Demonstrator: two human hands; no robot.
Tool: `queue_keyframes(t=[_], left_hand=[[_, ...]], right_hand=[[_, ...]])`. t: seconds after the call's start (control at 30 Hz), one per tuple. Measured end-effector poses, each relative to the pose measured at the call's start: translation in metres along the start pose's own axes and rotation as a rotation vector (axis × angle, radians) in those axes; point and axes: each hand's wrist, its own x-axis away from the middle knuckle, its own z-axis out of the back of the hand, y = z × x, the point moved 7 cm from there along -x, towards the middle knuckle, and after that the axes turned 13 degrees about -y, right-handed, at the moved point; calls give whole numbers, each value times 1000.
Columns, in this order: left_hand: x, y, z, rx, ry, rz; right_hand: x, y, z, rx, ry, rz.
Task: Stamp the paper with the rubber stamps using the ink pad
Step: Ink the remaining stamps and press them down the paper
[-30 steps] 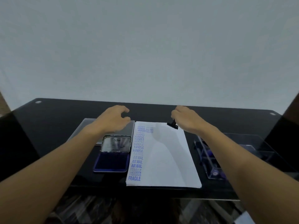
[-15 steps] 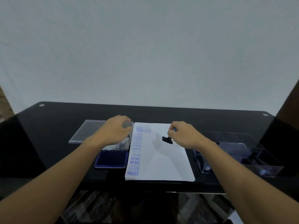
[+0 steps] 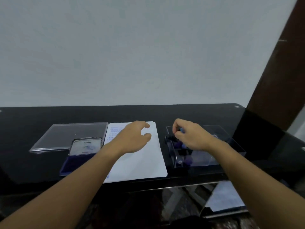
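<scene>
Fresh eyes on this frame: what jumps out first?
Two bare arms reach in. The right hand pinches a small stamp over the clear box of stamps at the right, and the left hand hovers loosely curled above the white paper at centre. Left of the paper, the open ink pad lies on the black table, and faint blue stamped lines run down the paper's left edge.

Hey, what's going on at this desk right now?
A person is midway through stamping a sheet. The right hand is over the clear box of stamps, pinching what looks like a small stamp. The left hand hovers open above the white paper, which already carries blue prints along its left edge. The ink pad sits open just left of the paper.
</scene>
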Motion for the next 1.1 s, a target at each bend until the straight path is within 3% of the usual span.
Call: queue_keyframes(t=[0.17, 0.37, 0.83, 1.1], left_hand=[[-28, 44, -20, -4, -31, -85], [-59, 81, -41, -6, -83, -138], [-93, 92, -76, -23, -160, -72], [-97, 92, -84, -48, -137, -95]], right_hand=[[15, 54, 50, 39, 114, -98], [23, 104, 75, -116, 210, -221], [-3, 148, 43, 86, 79, -315], [-14, 150, 34, 43, 53, -350]])
